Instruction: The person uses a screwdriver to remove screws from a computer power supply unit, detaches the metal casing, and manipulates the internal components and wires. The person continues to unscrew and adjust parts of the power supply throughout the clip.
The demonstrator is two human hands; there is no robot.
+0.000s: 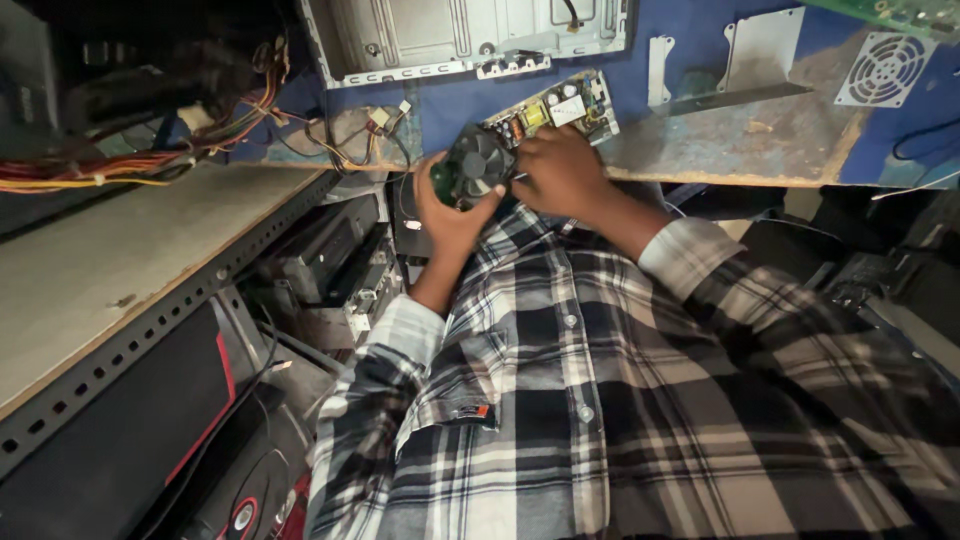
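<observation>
Both my hands hold a round black cooling fan (pixel 474 162) with a dark green edge, close to my chest above the table edge. My left hand (pixel 447 208) cups it from below and the left, thumb on its rim. My right hand (pixel 558 170) grips its right side, fingers curled over it. Just behind the fan, a small circuit board (pixel 560 105) with yellow and white parts lies on the blue-topped workbench (pixel 700 140). My plaid shirt sleeves fill the lower view.
A grey metal computer chassis (pixel 460 35) lies at the back of the bench. Metal brackets (pixel 760 55) and a fan grille (pixel 885 68) sit at right. A bundle of coloured wires (pixel 150 150) runs over the left shelf (pixel 120 260). Stacked black devices (pixel 330 260) stand below.
</observation>
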